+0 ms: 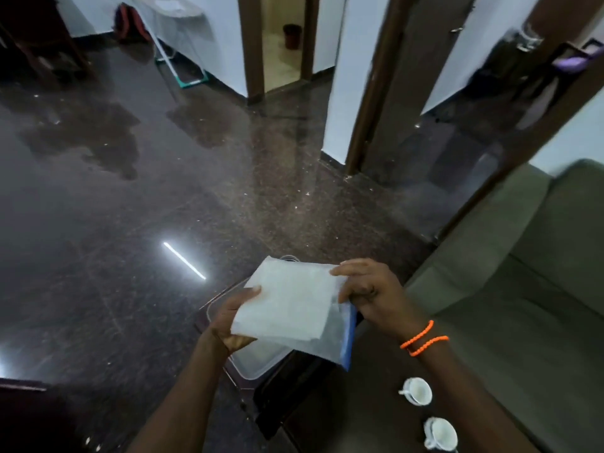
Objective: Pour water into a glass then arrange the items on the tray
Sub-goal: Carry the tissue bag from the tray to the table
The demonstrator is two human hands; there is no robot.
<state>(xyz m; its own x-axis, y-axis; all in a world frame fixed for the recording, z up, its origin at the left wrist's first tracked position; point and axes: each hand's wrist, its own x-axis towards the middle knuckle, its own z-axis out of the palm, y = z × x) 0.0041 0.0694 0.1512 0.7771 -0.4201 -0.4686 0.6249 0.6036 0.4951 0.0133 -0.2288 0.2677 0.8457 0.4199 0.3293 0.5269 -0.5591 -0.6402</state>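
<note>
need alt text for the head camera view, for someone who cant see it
Two bare hands, left and right, hold a white napkin and a clear blue-edged bag above a clear plastic tray on a dark table. Two white cups sit lower right.

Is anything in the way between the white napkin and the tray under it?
Nothing visible. Both hands, left and right, hold the white napkin and a clear bag right above the clear tray. Much of the tray is hidden beneath them.

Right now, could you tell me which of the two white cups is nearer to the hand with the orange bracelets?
The upper white cup is nearer the right hand; the lower white cup sits at the bottom edge, farther down the dark table.
</note>
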